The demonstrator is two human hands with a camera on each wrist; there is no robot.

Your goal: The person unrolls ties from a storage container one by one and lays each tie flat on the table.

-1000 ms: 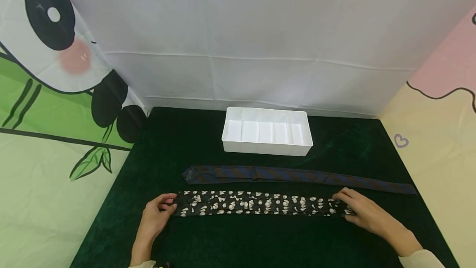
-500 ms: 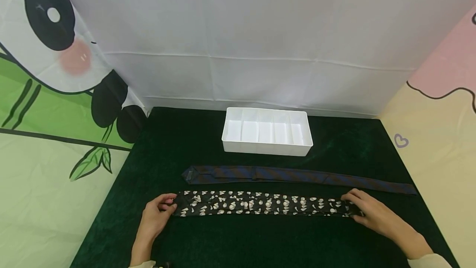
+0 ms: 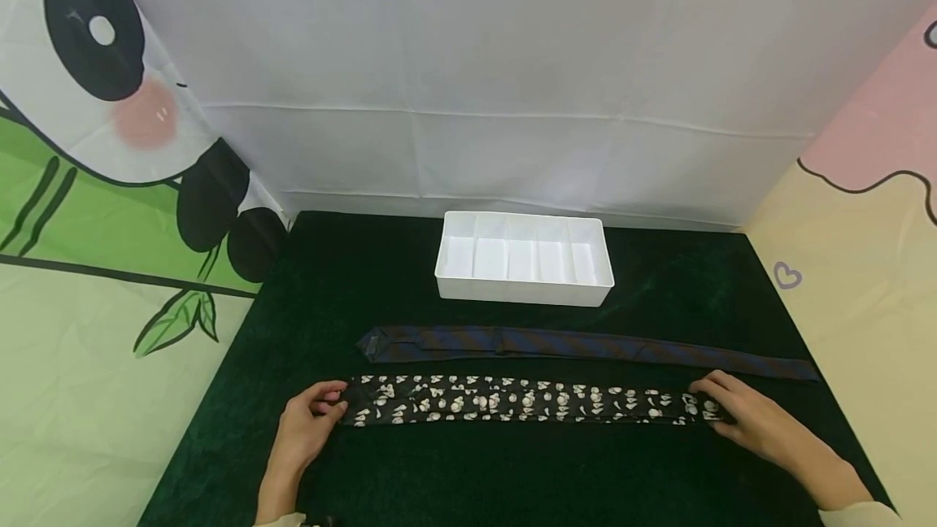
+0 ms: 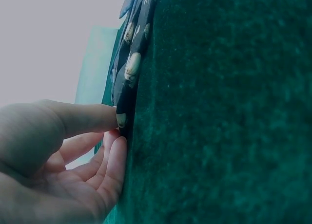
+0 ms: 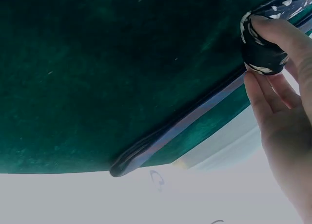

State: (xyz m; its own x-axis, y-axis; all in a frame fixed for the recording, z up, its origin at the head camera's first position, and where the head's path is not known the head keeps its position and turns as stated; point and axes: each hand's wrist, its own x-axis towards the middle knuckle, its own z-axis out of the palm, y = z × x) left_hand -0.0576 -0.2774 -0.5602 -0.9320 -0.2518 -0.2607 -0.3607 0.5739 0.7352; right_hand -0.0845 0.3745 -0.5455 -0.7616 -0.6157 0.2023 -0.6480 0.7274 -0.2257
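Note:
A black necktie (image 3: 483,401) with a cream-white print lies flat across the front of the table. At its left end my left hand (image 3: 311,423) pinches the edge; in the left wrist view the thumb (image 4: 92,118) is on the end, with the fingers close below. My right hand (image 3: 757,421) grips the other end between thumb and fingers. The right wrist view shows the black tie (image 5: 263,53) bent round in a loop there. Just behind lies a blue-and-brown striped necktie (image 3: 571,344), stretched out lengthwise.
A white tray (image 3: 523,291) with several narrow compartments stands behind the ties. Dark green cloth (image 3: 512,478) covers the table. White fabric (image 3: 512,63) hangs at the back, with printed cartoon sheets on both sides.
My right hand has moved steadily to the right, and more of the black tie's printed length shows between the hands. The left hand has stayed at its end.

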